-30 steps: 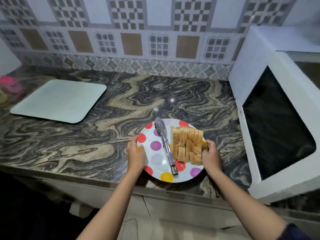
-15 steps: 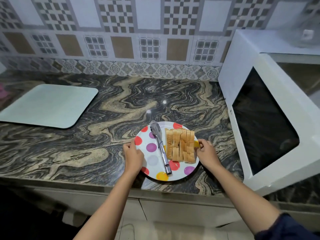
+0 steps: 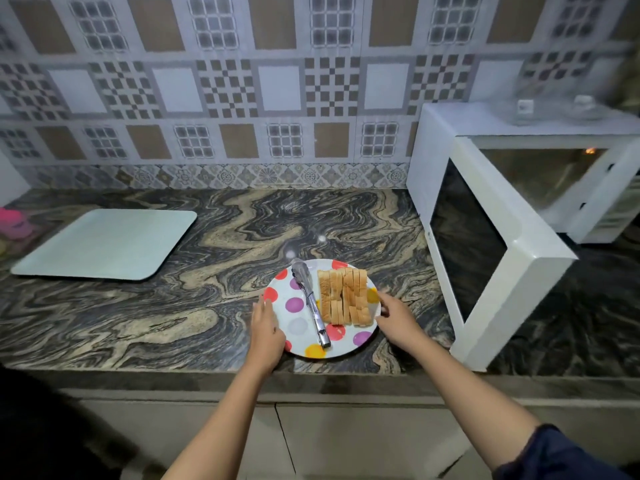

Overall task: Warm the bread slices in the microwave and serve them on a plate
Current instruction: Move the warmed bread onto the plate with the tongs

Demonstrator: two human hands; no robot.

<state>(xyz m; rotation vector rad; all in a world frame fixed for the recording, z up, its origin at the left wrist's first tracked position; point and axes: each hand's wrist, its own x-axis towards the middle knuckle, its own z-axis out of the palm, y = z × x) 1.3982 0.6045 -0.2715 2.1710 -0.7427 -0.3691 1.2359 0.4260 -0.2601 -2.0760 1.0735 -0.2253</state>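
Pale grey rectangular tray (image 3: 104, 244) sits well left of the plate, not in use. My left hand (image 3: 266, 327) lies fairly flat against the left rim of the polka-dot round plate (image 3: 298, 327), which is on the table. Metal tongs (image 3: 311, 299) lie left of the sliced bread (image 3: 344, 296). My right hand (image 3: 394, 317) has relaxed fingertips on the right rim. I reckon both are steadying it. The white microwave (image 3: 485, 254), right of the plate, has its door open and ready.

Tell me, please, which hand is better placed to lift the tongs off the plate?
Left, probably: the left hand is at the plate rim nearest the tongs; the right hand sits beyond the bread slices.
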